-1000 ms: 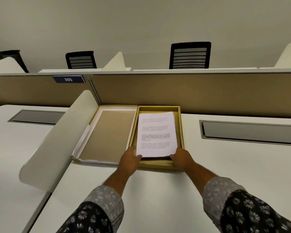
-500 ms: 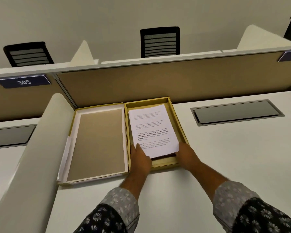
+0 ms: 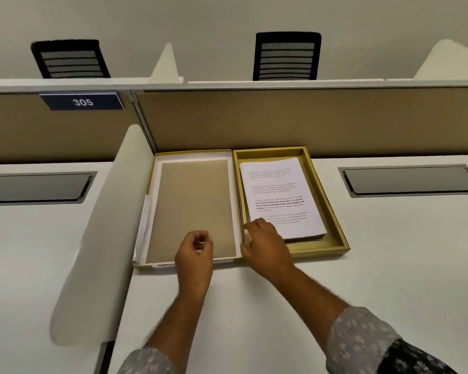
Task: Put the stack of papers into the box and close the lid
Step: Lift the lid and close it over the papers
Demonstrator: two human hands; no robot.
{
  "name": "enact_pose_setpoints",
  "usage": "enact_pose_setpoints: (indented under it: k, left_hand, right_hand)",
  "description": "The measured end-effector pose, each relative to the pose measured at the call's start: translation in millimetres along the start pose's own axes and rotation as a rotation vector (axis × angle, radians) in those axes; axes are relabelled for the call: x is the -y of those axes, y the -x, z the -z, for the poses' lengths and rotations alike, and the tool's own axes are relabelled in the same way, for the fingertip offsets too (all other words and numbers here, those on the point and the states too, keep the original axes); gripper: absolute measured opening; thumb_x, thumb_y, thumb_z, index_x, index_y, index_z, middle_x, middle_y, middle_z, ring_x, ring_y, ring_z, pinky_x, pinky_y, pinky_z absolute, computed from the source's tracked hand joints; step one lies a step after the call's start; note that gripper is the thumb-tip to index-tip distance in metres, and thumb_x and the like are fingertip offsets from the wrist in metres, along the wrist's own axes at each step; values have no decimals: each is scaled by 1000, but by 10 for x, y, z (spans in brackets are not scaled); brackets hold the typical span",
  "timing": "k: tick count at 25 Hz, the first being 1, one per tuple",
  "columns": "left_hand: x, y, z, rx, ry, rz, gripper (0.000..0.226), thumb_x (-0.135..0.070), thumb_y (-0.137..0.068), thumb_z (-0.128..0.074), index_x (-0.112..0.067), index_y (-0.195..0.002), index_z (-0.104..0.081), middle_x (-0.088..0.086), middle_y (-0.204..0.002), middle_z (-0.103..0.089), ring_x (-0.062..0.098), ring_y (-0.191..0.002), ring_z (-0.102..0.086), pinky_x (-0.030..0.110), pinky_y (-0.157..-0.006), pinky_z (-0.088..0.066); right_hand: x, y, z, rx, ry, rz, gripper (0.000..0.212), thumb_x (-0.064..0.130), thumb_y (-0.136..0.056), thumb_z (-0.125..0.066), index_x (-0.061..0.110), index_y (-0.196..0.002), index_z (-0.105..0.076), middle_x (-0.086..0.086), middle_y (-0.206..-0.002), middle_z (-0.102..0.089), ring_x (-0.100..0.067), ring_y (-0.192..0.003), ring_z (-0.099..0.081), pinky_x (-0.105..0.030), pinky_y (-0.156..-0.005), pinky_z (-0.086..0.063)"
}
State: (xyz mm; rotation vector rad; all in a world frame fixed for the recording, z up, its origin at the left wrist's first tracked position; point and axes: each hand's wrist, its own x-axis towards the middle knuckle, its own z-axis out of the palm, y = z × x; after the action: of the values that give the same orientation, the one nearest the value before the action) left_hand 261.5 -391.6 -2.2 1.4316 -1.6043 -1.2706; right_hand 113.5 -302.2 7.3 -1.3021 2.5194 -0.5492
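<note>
Head view: the papers [image 3: 280,197] lie flat inside the gold box [image 3: 333,211], a printed page on top, set toward the box's left and far sides, with bare floor showing along the right and near sides. The lid [image 3: 192,209] lies open and upturned just left of the box, its right edge against the box's left wall; its inside is tan with a white rim. Both sit on a white desk [image 3: 389,252], pushed back near the tan partition [image 3: 308,120].

The left hand [image 3: 193,256] hangs over the near end of the lid, fingers curled loosely inward, holding nothing; whether it touches the lid cannot be told. The right hand [image 3: 265,247] is over the near left corner of the box, where box and lid meet, fingers bent and slightly spread, empty, its knuckles covering the near left corner of the papers. Contact with the wall there cannot be told.

A white divider [image 3: 106,225] stands left of the lid. A "305" sign [image 3: 83,102] is fixed to the partition at left, and two black chairs [image 3: 287,56] show beyond it. A grey cable hatch [image 3: 411,180] is set in the desk to the right of the box.
</note>
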Motion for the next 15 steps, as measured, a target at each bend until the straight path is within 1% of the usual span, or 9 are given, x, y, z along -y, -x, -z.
enact_pose_setpoints:
  k: [2,3,5,7,10,11,12,13,15]
  left_hand:
    - [193,18,305,-139,115,119,7,-19,-98,-71,-26,-95,-72,-3,-95,-74,22,-93,-72,42,-87,-64]
    - [297,5,411,-213,201,231,6,-22,-98,-71,-24,-92,-71,-1,-92,-73,24,-88,-71,44,-82,-64]
    - [470,-23,600,-328,425,488,17,-27,-100,-70,-12,-93,-65,7,-88,-67,24,-75,-67,40,-68,-62]
    - [577,-74,743,-334,562,625,27,-34,-102,-67,-8,-96,-62,11,-84,-63,24,-65,-65,38,-64,-62]
    - [649,-232,844,-299,515,633,40,-42,-99,-69,-3,-109,-67,12,-80,-68,25,-61,-66,38,-63,-61]
    - [651,-290,849,-293,489,618,43,-42,-98,-71,-2,-112,-68,12,-82,-71,25,-60,-66,38,-62,-61]
    - [644,-328,850,-290,470,605,42,-39,-97,-73,-2,-116,-67,14,-89,-74,25,-62,-68,38,-62,-63]
    - [627,-350,842,-296,451,596,41,-36,-96,-75,-4,-119,-65,16,-100,-75,25,-69,-70,41,-66,-65]
    - [552,-328,824,-329,468,576,42,-28,-94,-77,-8,-125,-56,17,-120,-71,29,-92,-73,48,-78,-67]
  right_hand:
    - [259,95,-289,56,70,101,43,36,-91,-65,20,-131,-67,-1,-126,-64,-24,-116,-62,-41,-94,-58]
    - [322,132,-400,75,119,129,38,36,-90,-62,20,-124,-71,-1,-120,-66,-24,-111,-63,-42,-90,-58]
    - [374,172,-570,90,218,164,29,32,-90,-60,20,-111,-76,-1,-111,-65,-26,-103,-63,-42,-83,-56]
    - [352,170,-635,83,275,185,22,23,-91,-63,20,-107,-78,-2,-108,-66,-28,-102,-62,-42,-81,-51]
    - [298,134,-631,114,281,214,30,12,-96,-58,24,-116,-78,-2,-113,-69,-28,-108,-60,-39,-84,-46]
    - [290,120,-615,114,250,218,32,11,-97,-57,24,-117,-78,-1,-114,-70,-28,-108,-60,-39,-83,-46]
    - [292,120,-594,97,195,219,32,10,-98,-58,24,-117,-79,-1,-112,-71,-28,-105,-61,-39,-82,-47]
    - [295,123,-569,67,122,218,29,10,-98,-59,22,-115,-81,-2,-110,-72,-27,-101,-61,-39,-81,-50]
    - [281,147,-505,7,-23,226,24,11,-98,-63,18,-110,-83,-2,-104,-74,-25,-96,-62,-38,-78,-53]
